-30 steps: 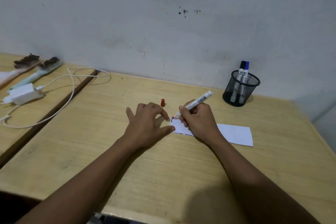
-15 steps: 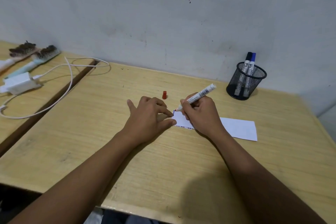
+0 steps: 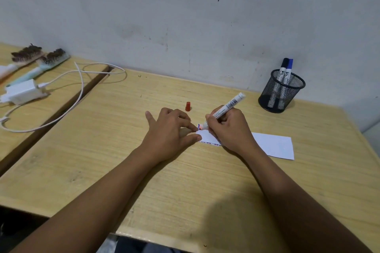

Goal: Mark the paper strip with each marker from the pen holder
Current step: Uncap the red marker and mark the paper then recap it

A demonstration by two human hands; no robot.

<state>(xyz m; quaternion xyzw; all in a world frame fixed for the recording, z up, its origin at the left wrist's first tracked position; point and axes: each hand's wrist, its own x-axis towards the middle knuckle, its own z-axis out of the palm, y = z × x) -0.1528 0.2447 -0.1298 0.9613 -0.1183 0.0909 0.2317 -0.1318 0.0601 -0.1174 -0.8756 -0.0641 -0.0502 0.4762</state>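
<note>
White paper strip (image 3: 271,146) flat on the wooden desk (image 3: 123,162) — left end pinned under spread left hand (image 3: 170,133), red marker (image 3: 224,110) gripped in closed right hand (image 3: 230,129), tip on paper — red cap (image 3: 187,106) just behind, mesh pen holder (image 3: 281,93) with two markers farther right.

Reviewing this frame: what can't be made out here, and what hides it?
Head view only:
- Middle of the paper strip: hidden under the right hand.
- Marks along the strip's near edge: too small to read.
- Marker tip contact with the paper: too small to tell.
- Lower ends of the two markers in the pen holder: blurred behind mesh.
- Hairbrushes: handles cut off by the left edge.
</note>
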